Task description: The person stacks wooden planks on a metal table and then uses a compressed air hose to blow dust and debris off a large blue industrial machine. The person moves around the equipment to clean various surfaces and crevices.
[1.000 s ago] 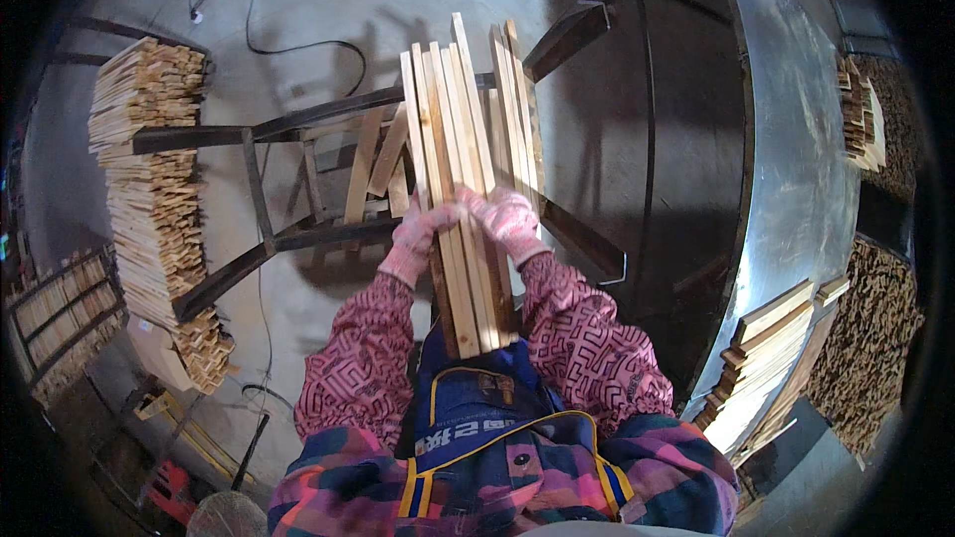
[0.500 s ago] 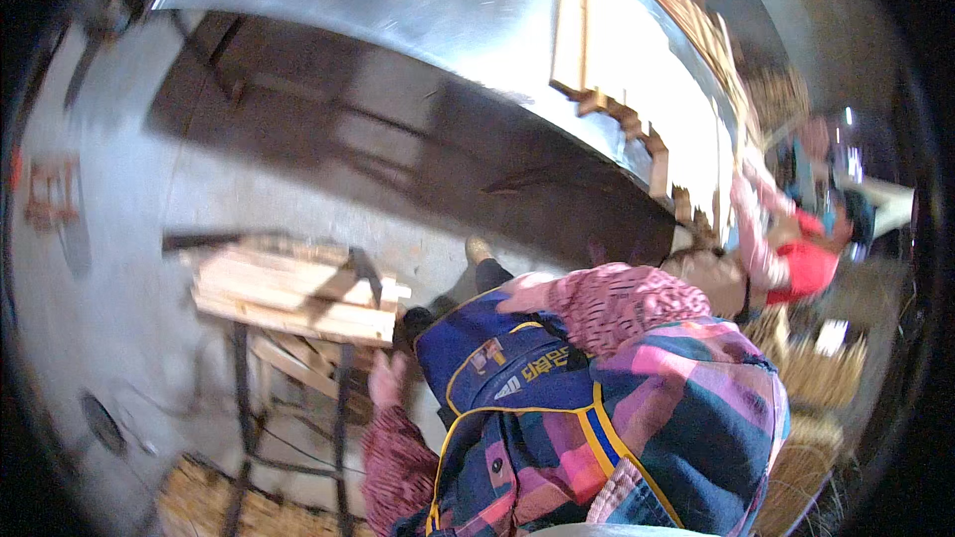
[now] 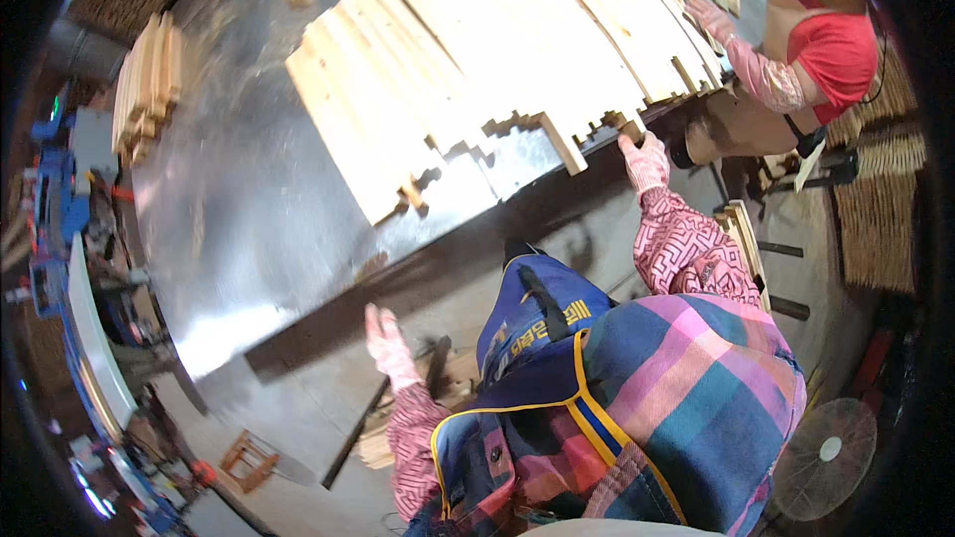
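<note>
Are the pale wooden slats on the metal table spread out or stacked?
Spread out: the pale wooden slats lie side by side in a fanned row across the shiny metal table.

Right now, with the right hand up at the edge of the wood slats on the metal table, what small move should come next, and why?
Probably close the right hand on the nearest slat ends: it sits open-fingered at the near edge of the fanned wood slats on the metal table, apparently gripping nothing yet. The left hand hangs low, open and empty, below the table's edge.
</note>
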A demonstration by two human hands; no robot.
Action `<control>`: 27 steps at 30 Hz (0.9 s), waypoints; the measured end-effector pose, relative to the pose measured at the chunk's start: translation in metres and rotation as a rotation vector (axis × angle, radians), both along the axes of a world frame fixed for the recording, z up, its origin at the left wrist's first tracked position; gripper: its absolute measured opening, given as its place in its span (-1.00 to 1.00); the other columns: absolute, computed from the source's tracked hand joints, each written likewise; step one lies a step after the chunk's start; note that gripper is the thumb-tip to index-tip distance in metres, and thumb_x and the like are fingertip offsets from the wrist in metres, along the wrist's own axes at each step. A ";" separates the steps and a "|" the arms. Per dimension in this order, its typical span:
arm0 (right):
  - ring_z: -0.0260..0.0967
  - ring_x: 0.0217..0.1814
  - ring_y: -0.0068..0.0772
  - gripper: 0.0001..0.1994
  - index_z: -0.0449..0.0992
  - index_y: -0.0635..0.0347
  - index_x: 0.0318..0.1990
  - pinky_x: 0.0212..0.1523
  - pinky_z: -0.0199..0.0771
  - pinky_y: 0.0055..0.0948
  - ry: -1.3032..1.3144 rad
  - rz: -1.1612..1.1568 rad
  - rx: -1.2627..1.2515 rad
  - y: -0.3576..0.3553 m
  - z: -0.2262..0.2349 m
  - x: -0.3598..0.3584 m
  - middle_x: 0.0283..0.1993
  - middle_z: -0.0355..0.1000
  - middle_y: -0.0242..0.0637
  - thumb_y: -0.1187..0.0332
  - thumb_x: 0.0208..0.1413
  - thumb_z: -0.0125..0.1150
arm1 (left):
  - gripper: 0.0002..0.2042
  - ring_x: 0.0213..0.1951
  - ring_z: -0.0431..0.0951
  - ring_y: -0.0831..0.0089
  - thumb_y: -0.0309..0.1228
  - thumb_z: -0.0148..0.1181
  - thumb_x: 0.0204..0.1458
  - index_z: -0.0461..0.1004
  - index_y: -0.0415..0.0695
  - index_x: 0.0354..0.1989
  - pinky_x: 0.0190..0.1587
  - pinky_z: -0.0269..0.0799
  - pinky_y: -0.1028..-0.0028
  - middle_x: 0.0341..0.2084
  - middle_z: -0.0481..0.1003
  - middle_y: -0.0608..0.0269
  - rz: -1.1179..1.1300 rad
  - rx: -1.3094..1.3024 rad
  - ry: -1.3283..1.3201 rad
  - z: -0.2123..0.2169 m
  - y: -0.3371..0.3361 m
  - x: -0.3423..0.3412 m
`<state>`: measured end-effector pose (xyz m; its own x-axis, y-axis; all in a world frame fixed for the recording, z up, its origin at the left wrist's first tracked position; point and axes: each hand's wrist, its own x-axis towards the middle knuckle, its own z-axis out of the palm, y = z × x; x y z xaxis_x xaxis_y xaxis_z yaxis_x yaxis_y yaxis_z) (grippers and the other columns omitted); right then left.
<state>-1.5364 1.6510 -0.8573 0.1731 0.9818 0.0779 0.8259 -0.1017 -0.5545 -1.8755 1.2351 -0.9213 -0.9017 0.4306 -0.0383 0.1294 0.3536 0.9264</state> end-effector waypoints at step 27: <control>0.39 0.14 0.05 -0.07 0.37 0.48 0.14 0.13 0.34 -0.10 0.060 0.073 -0.061 0.167 0.082 -0.211 0.07 0.44 0.14 -0.39 0.05 -0.10 | -0.18 0.16 0.39 0.08 0.21 0.11 0.01 0.25 -0.29 0.24 0.20 0.27 0.33 0.12 0.39 -0.08 -0.104 -0.209 -0.069 0.038 0.251 -0.199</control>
